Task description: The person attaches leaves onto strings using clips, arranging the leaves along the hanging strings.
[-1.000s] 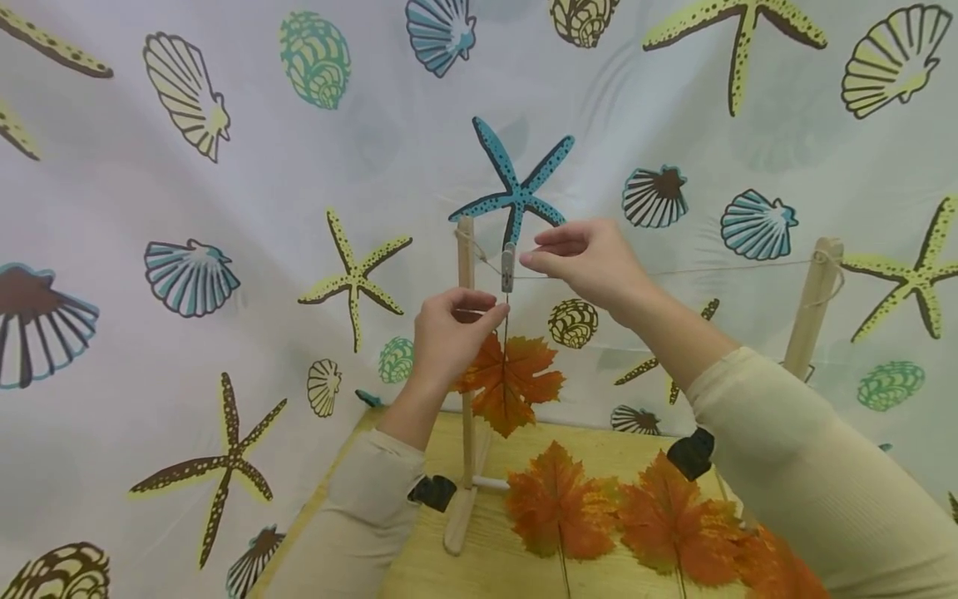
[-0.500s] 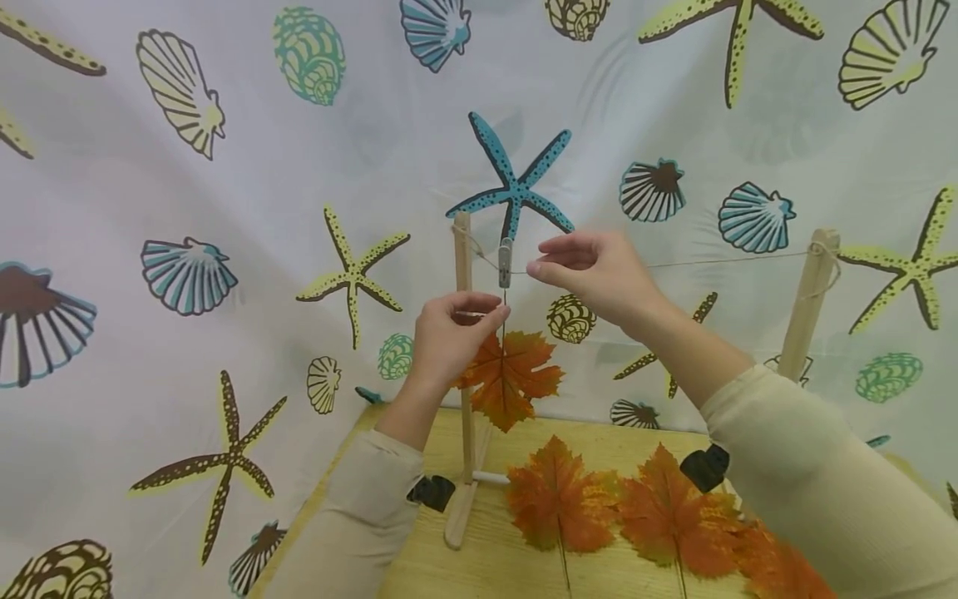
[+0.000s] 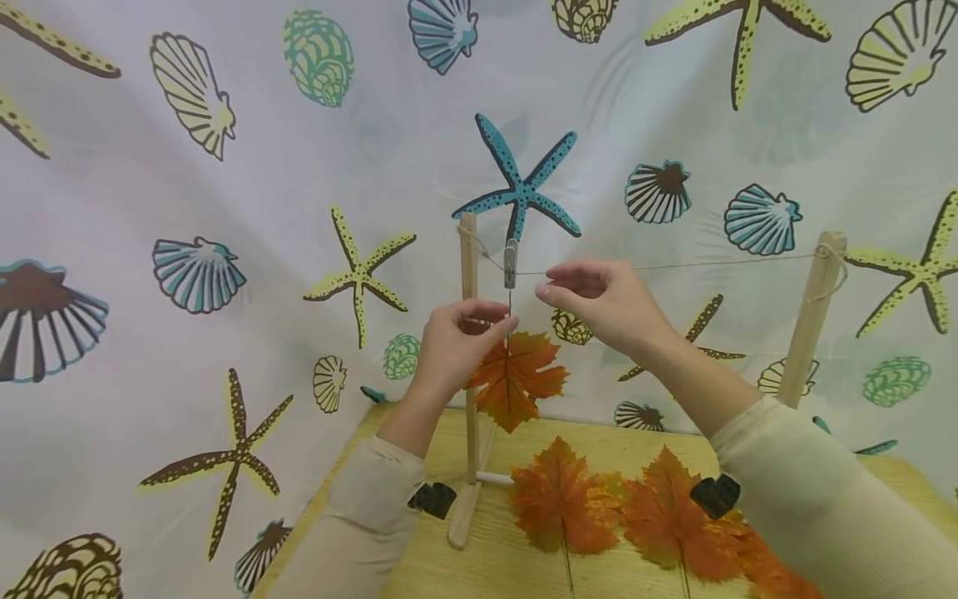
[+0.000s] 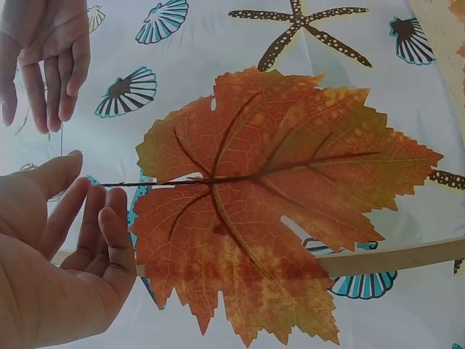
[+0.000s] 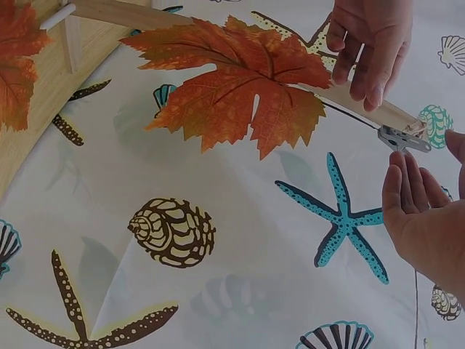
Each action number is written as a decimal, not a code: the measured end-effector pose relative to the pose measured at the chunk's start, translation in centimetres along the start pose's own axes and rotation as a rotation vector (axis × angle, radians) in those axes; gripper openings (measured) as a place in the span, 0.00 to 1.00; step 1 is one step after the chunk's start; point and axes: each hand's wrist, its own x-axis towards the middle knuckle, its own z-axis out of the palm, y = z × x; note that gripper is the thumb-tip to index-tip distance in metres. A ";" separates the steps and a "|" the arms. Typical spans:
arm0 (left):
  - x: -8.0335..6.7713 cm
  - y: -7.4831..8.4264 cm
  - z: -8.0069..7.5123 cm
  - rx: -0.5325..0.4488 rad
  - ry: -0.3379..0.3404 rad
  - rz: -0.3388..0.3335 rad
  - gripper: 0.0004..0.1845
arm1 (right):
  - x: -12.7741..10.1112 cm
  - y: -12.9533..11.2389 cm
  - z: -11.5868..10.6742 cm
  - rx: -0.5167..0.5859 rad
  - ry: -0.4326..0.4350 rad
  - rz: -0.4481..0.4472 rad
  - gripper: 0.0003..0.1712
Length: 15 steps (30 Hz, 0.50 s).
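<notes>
Hanging stem-up from a small grey clothespin (image 3: pixel 511 270) on the thin tan string (image 3: pixel 733 262), the orange lobed leaf (image 3: pixel 525 376) seems carried by that clip, so neither of your grips need bear it. Your left grip (image 3: pixel 452 349) lies relaxed about the dark stem (image 4: pixel 152 183), above the blade and below the clip, contact unclear; your right grip (image 3: pixel 614 304), fingers slack and holding nothing, hovers just right of the clothespin.

Left grip (image 3: pixel 451 344) loose; right grip (image 3: pixel 614 306) likewise
</notes>
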 end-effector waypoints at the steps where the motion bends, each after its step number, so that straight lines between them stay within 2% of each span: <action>1: 0.0 -0.1 0.0 0.001 -0.003 0.004 0.14 | -0.1 0.1 0.0 0.004 0.000 0.001 0.27; 7: -0.3 -0.7 0.3 -0.021 -0.048 0.027 0.13 | -0.8 1.0 0.1 0.023 0.001 0.021 0.26; 11: -0.7 -1.2 0.5 -0.039 -0.088 0.009 0.13 | -1.5 1.7 0.5 0.029 -0.016 0.045 0.26; 15: -1.2 -1.6 0.7 -0.036 -0.098 -0.011 0.13 | -2.0 2.6 1.1 0.016 -0.031 0.057 0.26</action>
